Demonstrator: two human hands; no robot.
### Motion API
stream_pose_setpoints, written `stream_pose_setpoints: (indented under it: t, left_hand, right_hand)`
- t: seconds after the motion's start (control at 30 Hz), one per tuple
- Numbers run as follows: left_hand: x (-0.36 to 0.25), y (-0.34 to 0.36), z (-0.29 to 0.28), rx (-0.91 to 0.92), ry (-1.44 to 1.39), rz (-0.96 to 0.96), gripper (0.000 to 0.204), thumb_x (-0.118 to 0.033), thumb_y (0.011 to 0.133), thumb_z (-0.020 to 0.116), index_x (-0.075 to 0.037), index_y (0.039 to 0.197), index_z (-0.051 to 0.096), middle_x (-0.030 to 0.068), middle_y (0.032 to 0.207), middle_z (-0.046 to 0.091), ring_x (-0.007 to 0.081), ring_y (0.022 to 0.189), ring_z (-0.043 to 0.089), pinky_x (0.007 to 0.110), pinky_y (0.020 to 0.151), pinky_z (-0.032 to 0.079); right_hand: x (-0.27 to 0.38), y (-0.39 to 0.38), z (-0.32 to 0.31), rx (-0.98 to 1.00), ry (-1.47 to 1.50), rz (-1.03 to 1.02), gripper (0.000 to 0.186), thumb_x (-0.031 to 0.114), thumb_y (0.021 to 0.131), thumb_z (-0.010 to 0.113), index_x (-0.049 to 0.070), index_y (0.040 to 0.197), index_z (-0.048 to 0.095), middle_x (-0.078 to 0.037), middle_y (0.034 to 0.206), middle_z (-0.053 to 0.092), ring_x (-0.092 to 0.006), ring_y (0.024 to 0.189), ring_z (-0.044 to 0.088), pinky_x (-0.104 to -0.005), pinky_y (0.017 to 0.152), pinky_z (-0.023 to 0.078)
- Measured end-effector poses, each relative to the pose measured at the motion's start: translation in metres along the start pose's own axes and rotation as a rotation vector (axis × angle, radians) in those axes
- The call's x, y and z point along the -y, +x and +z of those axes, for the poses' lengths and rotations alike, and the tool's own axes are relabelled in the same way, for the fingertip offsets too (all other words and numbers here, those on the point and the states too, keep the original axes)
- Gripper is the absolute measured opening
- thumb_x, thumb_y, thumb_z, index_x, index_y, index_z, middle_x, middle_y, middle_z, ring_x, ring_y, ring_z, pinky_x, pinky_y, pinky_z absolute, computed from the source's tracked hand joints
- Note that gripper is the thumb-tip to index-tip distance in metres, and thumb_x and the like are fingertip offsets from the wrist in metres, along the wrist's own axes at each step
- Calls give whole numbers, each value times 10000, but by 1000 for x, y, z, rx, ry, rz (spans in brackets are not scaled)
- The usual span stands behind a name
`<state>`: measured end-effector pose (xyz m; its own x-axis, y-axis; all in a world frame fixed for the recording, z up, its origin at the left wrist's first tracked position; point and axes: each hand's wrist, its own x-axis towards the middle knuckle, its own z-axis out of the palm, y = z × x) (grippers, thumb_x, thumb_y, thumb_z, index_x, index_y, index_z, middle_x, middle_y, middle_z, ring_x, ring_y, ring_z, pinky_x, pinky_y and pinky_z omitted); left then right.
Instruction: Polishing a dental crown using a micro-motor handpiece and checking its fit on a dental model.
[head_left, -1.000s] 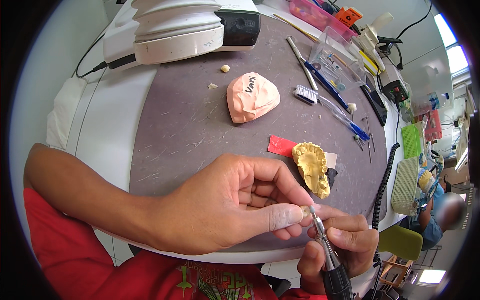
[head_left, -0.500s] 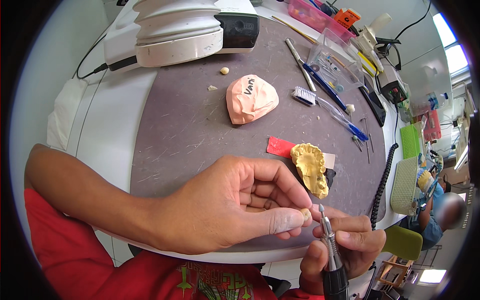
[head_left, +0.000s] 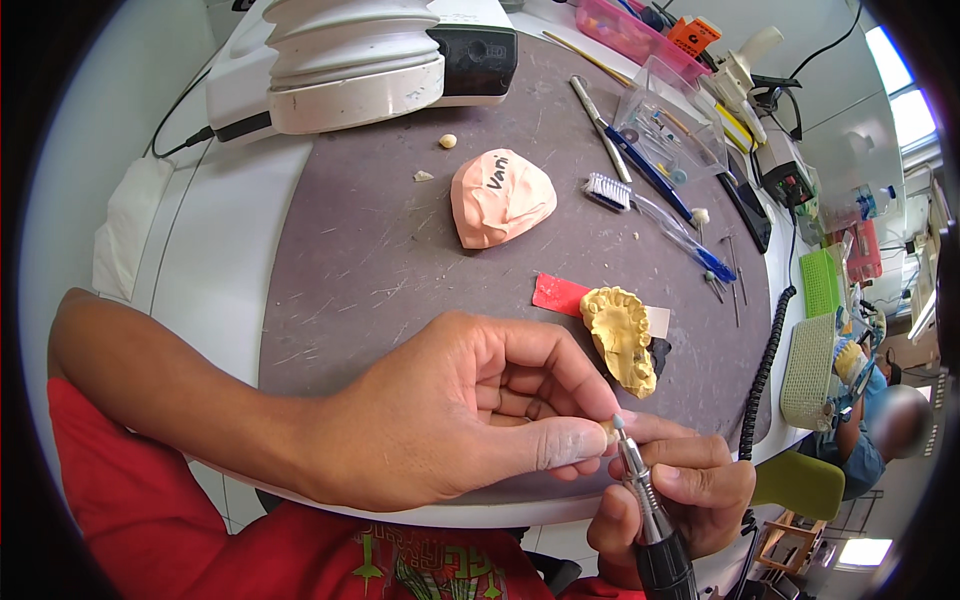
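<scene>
My left hand (head_left: 470, 410) pinches a small ivory tooth-like piece (head_left: 607, 430) between thumb and index finger, which partly hide it. My right hand (head_left: 700, 490) grips a black and silver rotary handpiece (head_left: 660, 540), its small bluish-grey tip (head_left: 619, 421) at the piece. Beyond my hands a yellow dental cast (head_left: 622, 335) lies on red, pale and dark strips (head_left: 558, 292). Farther back are a pink plaster model (head_left: 498, 210) with writing on it and a small cream ball (head_left: 448, 141), all on the grey mat (head_left: 360, 250).
A white machine (head_left: 355, 70) stands at the back left. Brush (head_left: 660, 215), tools, clear box (head_left: 670, 120) and pink bin (head_left: 640, 35) line the back right. A coiled cord (head_left: 762, 370) runs beside mesh baskets (head_left: 810, 370). A co-worker (head_left: 855, 450) sits at the far right.
The handpiece tip drew slightly away from the piece half a second ago and is now back against it, moved left with my right hand.
</scene>
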<state>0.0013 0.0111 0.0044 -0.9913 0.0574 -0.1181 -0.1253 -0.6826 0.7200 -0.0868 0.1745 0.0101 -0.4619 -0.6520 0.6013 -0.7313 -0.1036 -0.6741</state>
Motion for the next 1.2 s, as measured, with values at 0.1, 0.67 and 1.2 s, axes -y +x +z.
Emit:
stream_pose_setpoints:
  t: [0.1, 0.67, 1.2]
  left_hand:
    - [1, -2, -1, -12, 0, 1, 179, -12, 851, 557, 42, 1014, 508, 112, 955, 588, 144, 908, 612, 253, 824, 509]
    - [1, -2, -2, -19, 25, 19, 154, -8, 857, 547, 32, 1003, 521, 114, 929, 602, 133, 866, 618, 231, 789, 510]
    - [2, -2, -1, -37, -11, 22, 145, 14, 842, 559, 27, 978, 510, 127, 948, 605, 137, 863, 612, 236, 786, 512]
  right_hand:
    - [-2, -1, 1, 28, -11, -29, 348, 134, 750, 679, 36, 887, 374, -102, 692, 516, -241, 757, 629, -290, 687, 523]
    - [-4, -2, 2, 16, 48, -31, 361, 153, 756, 691, 46, 914, 385, -96, 711, 524, -240, 757, 631, -310, 702, 536]
    - [-4, 1, -6, 160, -24, -73, 364, 125, 754, 683, 46, 945, 383, -100, 746, 524, -251, 845, 622, -304, 744, 527]
